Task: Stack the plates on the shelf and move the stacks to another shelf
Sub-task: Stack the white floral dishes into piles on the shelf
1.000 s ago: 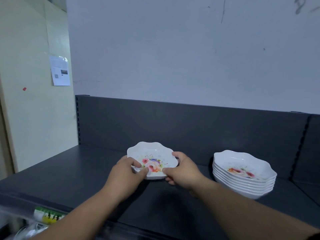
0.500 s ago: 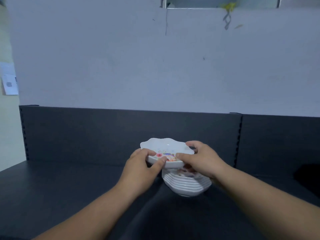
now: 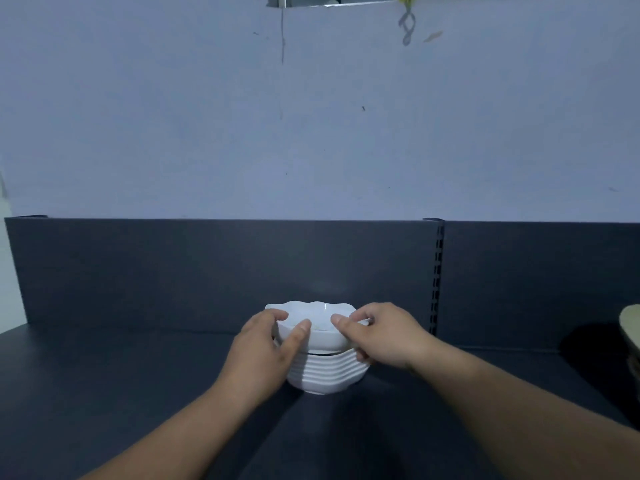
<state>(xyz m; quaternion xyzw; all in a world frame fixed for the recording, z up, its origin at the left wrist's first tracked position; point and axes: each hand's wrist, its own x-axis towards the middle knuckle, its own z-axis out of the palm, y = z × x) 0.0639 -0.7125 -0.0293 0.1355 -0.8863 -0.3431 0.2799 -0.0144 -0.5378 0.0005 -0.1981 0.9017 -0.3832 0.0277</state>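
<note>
- The stack [image 3: 325, 374] of white scalloped plates stands on the dark shelf [image 3: 138, 375], close to its back panel [image 3: 207, 268].
- The top plate [image 3: 320, 336] sits directly over the stack, with a thin dark gap under its near edge.
- The left hand [image 3: 263, 355] grasps the plate's left rim, thumb on the near wall and fingers curled over the edge.
- The right hand [image 3: 384, 337] pinches the right rim, thumb on top and fingers underneath.
- Right of the stack runs a slotted upright [image 3: 438, 271]; well beyond it a tan object [image 3: 632, 327] is cut off by the frame.
</note>
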